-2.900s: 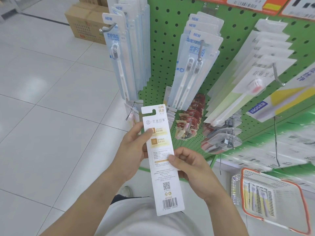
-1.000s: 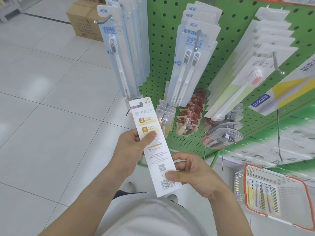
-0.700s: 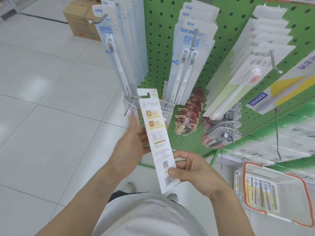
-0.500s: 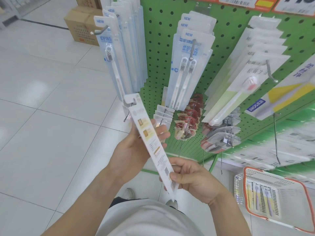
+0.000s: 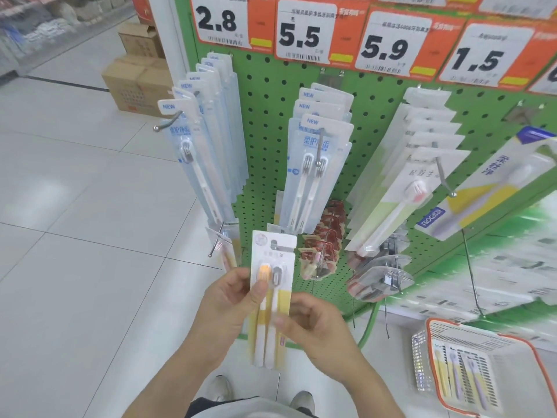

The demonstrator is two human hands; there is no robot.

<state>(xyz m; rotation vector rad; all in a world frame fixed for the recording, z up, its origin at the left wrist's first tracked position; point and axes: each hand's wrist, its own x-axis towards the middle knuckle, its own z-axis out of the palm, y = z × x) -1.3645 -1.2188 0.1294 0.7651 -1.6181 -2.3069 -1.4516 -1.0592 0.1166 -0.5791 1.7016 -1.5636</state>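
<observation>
Yellow and white, the two-brush toothbrush pack [image 5: 278, 297] stands upright in front of the green pegboard [image 5: 265, 131], its front toward the camera. The left hand [image 5: 226, 306] pinches its left edge, thumb across the front. The right hand [image 5: 316, 327] grips its lower right edge. A basket [image 5: 470, 339] sits low on the right.

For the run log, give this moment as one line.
left hand: grips toothbrush twin pack | right hand: pinches it lower down | pack: upright, brushes showing

Blurred lettering on toothbrush pack [image 5: 272, 257], basket [image 5: 482, 337] cut off bottom right, price tags [image 5: 223, 22] clipped at top
</observation>
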